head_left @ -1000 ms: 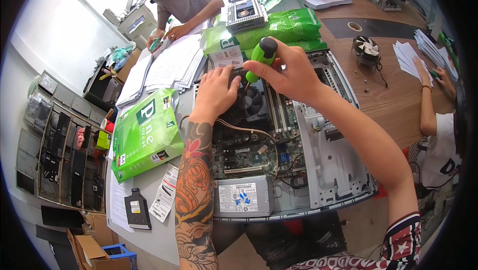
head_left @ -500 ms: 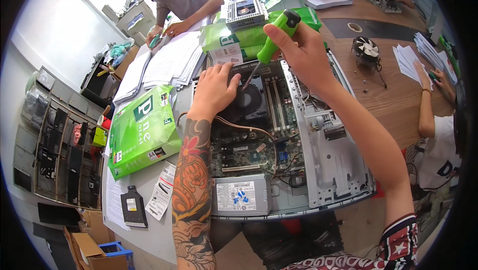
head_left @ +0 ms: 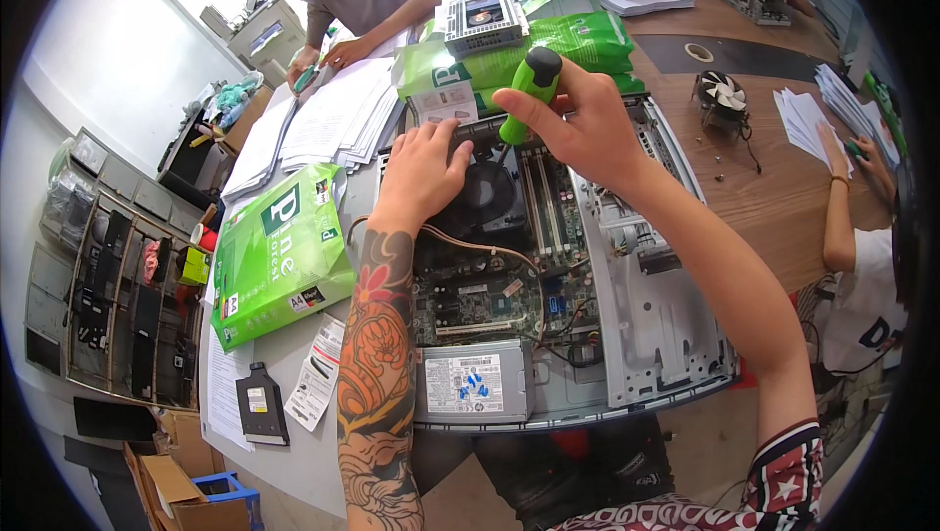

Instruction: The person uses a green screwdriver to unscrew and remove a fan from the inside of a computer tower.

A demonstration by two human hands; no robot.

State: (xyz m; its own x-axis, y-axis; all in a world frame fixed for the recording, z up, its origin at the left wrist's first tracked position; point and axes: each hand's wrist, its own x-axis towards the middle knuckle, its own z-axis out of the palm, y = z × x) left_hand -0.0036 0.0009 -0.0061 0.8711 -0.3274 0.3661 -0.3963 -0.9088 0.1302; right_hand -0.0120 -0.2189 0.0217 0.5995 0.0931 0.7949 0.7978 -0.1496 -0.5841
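An opened desktop computer case (head_left: 676, 335) lies flat in front of me, its motherboard (head_left: 490, 301) exposed. My right hand (head_left: 592, 130) grips a green and black screwdriver (head_left: 531, 100), held nearly upright over the far edge of the black cooling fan (head_left: 488, 193). Where the screwdriver's tip lands is hard to make out. My left hand (head_left: 423, 167) rests at the far left side of the case beside the fan, fingers apart and nothing visible in them. A silver power supply (head_left: 475, 381) sits in the near left corner of the case.
A green paper pack (head_left: 284, 257) and a black drive (head_left: 262, 409) lie left of the case. Beyond it, a metal drive unit (head_left: 485, 20) sits on more green packs (head_left: 587, 42). A loose cooler fan (head_left: 723, 95) stands right. Other people work around the table.
My right hand has moved slightly left and down, turning the screwdriver from a slant to nearly upright, its tip now farther back. My left hand stays in place.
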